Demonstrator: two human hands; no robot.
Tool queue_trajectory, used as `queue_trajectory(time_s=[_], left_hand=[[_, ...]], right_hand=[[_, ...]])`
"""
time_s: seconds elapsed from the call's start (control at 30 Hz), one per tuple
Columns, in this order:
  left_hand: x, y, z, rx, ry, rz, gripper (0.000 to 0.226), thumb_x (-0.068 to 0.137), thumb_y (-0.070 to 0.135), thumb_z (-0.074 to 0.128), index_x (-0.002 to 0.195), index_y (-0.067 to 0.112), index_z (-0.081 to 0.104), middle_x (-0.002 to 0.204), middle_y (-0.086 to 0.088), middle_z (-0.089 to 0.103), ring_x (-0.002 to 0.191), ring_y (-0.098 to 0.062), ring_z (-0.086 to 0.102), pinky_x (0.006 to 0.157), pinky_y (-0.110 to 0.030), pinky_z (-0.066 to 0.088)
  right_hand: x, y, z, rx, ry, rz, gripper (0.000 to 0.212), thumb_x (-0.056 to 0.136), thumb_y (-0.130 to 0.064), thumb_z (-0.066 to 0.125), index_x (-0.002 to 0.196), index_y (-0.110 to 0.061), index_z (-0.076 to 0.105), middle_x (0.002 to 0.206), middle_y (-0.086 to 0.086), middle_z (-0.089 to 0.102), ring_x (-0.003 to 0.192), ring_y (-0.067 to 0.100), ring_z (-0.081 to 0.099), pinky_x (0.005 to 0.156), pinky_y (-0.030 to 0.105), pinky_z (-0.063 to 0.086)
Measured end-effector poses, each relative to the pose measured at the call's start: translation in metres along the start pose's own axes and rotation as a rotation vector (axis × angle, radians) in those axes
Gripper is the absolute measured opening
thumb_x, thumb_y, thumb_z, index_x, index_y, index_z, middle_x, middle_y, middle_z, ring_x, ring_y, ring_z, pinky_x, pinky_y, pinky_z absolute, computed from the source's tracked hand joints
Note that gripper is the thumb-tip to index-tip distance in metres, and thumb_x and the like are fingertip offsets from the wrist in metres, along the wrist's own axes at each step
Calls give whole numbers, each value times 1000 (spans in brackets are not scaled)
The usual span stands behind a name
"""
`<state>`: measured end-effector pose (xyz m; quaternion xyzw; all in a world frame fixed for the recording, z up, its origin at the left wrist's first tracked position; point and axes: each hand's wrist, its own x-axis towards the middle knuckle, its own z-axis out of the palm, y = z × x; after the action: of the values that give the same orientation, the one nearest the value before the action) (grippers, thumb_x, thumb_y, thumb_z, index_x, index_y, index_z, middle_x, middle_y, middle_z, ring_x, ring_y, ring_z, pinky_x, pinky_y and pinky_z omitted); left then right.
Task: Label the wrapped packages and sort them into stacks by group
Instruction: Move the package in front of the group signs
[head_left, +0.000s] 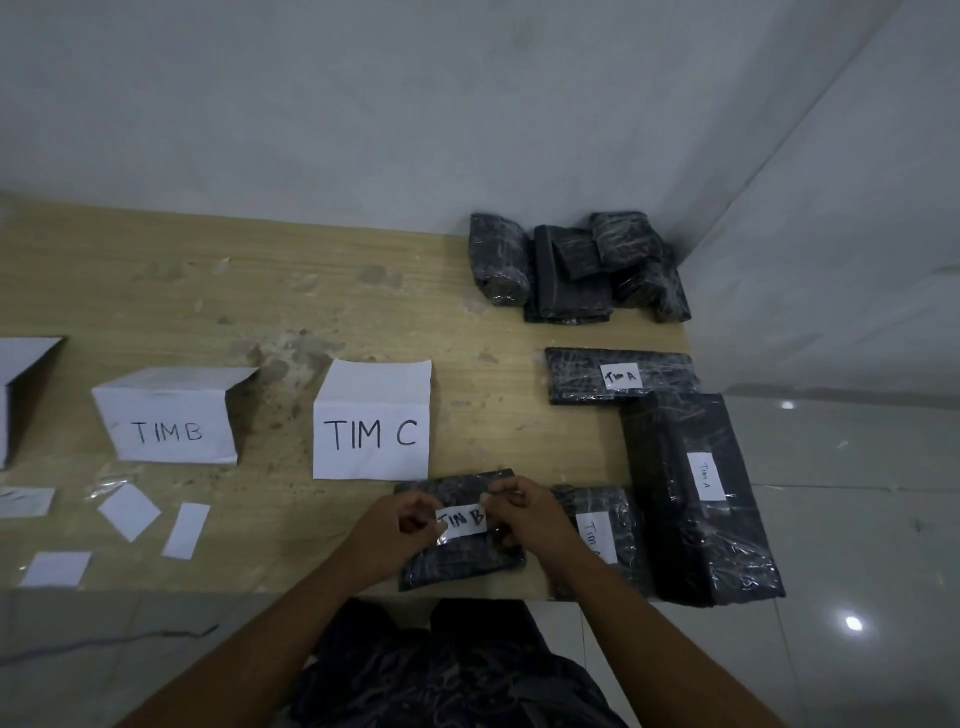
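Pressing white "TIM B" paper label (461, 521) onto black film-wrapped package (457, 556): left hand (387, 530) and right hand (524, 512) pinch its ends narrowly, likely flattening tape.

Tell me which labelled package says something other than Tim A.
The package under both hands, nearest the person; its label reads TIM B.

Leftmost folded sign (21, 395), edge-cropped.

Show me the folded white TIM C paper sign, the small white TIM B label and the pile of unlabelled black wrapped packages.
TIM C sign (371, 435), head view, lettered front.
TIM B label (462, 520), head view, centre.
Unlabelled pile (571, 270), head view, middle package.
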<state>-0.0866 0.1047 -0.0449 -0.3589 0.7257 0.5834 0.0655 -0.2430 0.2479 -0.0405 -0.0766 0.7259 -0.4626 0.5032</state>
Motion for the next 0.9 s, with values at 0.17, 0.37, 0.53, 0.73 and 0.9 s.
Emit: queue_trajectory(time_s=[0.17,0.37,0.53,0.73,0.9], left_hand=[[-1,0,-3,-9,-40,15,19,82,21,74,98,14,66,85,0,72,75,-7,70,68,-18,54],[-1,-8,-5,-23,-64,-8,24,81,27,75,100,15,66,89,-1,73,81,-12,71,75,-27,58],[-1,-9,-1,56,-41,-42,25,80,28,76,99,19,64,91,4,70,83,-6,67,68,-15,50],[-1,-9,5,216,74,-29,19,81,35,72,95,27,61,86,12,64,79,-4,63,70,-21,52],[-4,-7,12,328,103,40,15,82,36,70,85,24,60,77,9,63,73,-4,60,74,-31,54]], right_hand=[[3,0,0,73,16,12,12,88,-18,68,99,-11,65,95,6,71,77,14,66,54,21,49],[7,4,-1,70,29,-12,14,84,-9,71,96,-8,63,89,8,72,75,16,68,68,30,54],[6,14,4,-167,124,-179,13,87,-13,69,95,-9,59,91,5,69,87,15,66,69,15,52],[2,22,7,-374,89,-281,20,85,-17,71,98,-18,56,89,0,67,82,6,62,72,16,52],[4,25,12,-464,92,-303,21,87,-14,68,103,-15,54,87,-1,63,79,9,59,72,20,51]])
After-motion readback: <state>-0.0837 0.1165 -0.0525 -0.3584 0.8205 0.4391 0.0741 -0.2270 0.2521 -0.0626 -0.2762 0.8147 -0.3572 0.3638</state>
